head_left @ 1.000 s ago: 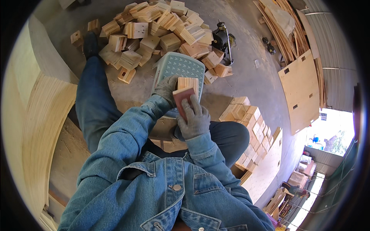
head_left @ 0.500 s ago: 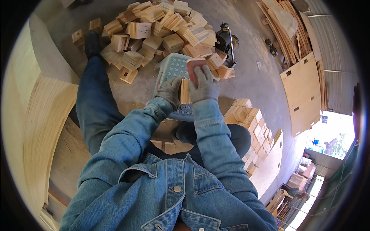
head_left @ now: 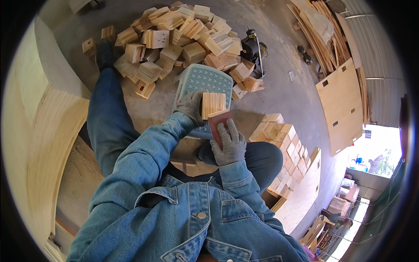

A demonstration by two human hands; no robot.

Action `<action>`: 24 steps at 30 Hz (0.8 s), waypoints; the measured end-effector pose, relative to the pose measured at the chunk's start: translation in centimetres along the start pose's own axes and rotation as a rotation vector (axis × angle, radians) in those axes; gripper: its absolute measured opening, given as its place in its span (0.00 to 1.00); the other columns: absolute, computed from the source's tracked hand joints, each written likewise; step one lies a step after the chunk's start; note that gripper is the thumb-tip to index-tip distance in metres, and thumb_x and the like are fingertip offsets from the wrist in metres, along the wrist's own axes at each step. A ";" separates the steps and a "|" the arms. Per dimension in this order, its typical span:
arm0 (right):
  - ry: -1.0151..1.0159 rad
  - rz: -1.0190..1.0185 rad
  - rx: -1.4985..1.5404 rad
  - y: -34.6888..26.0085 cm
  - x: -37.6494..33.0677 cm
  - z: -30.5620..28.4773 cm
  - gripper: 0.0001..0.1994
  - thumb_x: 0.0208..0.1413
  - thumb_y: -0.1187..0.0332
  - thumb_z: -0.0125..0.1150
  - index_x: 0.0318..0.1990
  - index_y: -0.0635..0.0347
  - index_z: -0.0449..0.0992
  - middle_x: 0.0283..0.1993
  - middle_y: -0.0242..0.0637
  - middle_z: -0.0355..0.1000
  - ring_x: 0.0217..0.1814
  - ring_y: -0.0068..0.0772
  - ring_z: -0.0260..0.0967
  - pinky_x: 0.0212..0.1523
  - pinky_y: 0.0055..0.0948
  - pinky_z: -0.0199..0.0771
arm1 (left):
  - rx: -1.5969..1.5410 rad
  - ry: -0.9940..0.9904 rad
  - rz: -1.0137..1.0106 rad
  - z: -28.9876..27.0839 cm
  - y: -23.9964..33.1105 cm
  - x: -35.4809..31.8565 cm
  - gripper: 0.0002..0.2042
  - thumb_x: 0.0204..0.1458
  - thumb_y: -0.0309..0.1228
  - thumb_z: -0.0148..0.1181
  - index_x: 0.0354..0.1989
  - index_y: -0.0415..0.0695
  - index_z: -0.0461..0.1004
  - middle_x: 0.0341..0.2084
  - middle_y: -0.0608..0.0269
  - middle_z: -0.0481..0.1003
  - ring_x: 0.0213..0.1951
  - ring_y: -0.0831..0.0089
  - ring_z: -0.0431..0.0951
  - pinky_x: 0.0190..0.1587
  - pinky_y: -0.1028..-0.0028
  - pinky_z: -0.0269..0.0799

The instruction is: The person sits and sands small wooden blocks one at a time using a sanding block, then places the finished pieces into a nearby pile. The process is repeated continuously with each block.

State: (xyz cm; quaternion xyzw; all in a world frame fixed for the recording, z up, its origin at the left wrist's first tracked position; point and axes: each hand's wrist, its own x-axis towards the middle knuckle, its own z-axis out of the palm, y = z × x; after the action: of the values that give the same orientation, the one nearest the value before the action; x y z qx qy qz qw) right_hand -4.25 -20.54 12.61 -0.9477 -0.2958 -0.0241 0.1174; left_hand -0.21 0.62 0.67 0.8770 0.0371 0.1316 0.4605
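Note:
My gloved left hand point(head_left: 190, 107) grips a layered plywood block point(head_left: 214, 105) by its left side, above a pale green plastic stool point(head_left: 205, 78). In my gloved right hand point(head_left: 230, 146) is a reddish-brown sanding block point(head_left: 219, 125), its fingers laid over the back. The sanding block's upper end meets or overlaps the plywood block's lower right corner; whether its face touches the wood is hidden.
A heap of plywood blocks point(head_left: 174, 48) lies on the floor ahead, with a black power tool point(head_left: 253, 50) at its right. Neatly stacked blocks point(head_left: 288, 148) stand right of my knee. Large plywood sheets point(head_left: 61, 113) rise at the left; more panels point(head_left: 342, 105) lean at right.
My right hand has drawn the sanding block back toward me and down from the stool's far side. More of the plywood block's layered face now shows in my left hand.

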 end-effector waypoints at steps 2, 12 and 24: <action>0.010 -0.015 0.007 0.4 -0.2 0.0 0.32 0.50 0.57 0.72 0.66 0.43 0.75 0.74 0.40 0.64 0.63 0.58 0.68 0.62 0.57 0.70 | 0.001 -0.003 -0.019 0.1 0.2 0.0 0.49 0.29 0.46 0.83 0.64 0.48 0.65 0.56 0.49 0.72 0.59 0.48 0.73 0.65 0.56 0.70; -0.021 0.136 -0.067 2.9 13.0 2.2 0.31 0.54 0.55 0.69 0.68 0.39 0.73 0.76 0.37 0.63 0.64 0.59 0.69 0.64 0.56 0.71 | 0.039 -0.078 -0.106 -0.1 0.4 -0.1 0.51 0.28 0.42 0.83 0.67 0.48 0.63 0.58 0.49 0.70 0.61 0.48 0.71 0.68 0.57 0.68; -0.009 0.061 -0.056 1.5 3.7 0.7 0.32 0.53 0.54 0.70 0.67 0.43 0.74 0.75 0.42 0.62 0.66 0.60 0.67 0.64 0.56 0.69 | 0.014 -0.003 -0.060 0.3 0.1 -0.1 0.50 0.28 0.45 0.83 0.65 0.47 0.64 0.55 0.49 0.72 0.59 0.48 0.73 0.64 0.57 0.69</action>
State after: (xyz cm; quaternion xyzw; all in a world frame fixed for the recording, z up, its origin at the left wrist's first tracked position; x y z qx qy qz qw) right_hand -0.38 -19.52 12.00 -0.9593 -0.2665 -0.0246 0.0902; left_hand -0.24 0.27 0.58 0.8789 0.0638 0.1160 0.4582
